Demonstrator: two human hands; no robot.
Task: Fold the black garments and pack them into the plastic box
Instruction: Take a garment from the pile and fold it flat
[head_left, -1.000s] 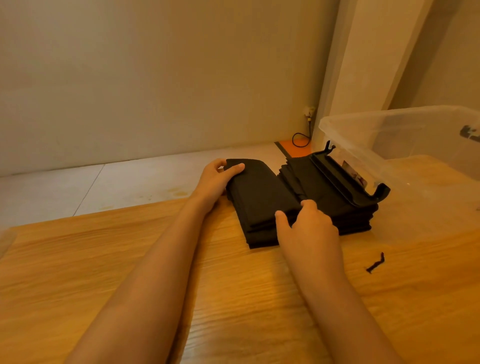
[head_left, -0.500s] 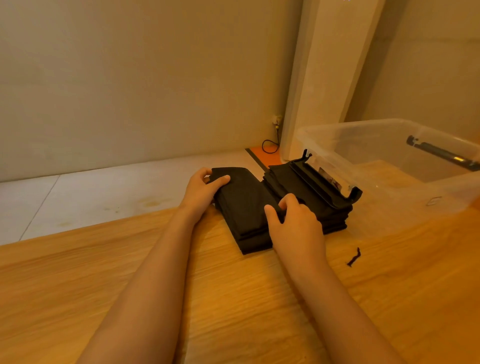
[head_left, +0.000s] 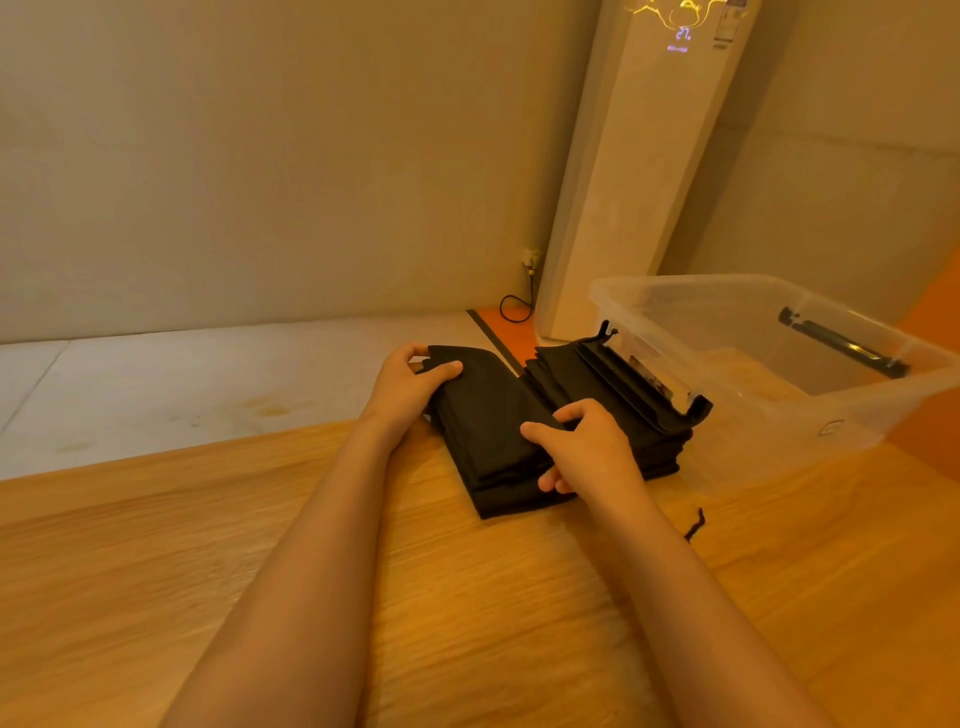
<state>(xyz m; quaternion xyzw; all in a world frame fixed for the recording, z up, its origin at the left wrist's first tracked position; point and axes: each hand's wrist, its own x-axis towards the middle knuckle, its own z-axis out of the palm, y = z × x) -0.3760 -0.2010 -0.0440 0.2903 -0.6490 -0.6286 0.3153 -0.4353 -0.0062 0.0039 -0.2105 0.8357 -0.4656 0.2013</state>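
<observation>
Now right hand (head_left: 587, 449) round edge of folded garment (head_left: 485, 415), formerly atop.

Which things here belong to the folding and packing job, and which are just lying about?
Job: folded black stack, gripped by left hand and right hand; second black stack beside it; plastic box.
Lying about: black scrap on the table; standing air conditioner; wall cable.

- 2 forearms, left forearm (head_left: 311, 571) and right forearm (head_left: 691, 597), are bare from wrist to the lower edge of the frame.
- Both hands, left hand (head_left: 410, 387) and right hand (head_left: 587, 447), are bare too.
</observation>
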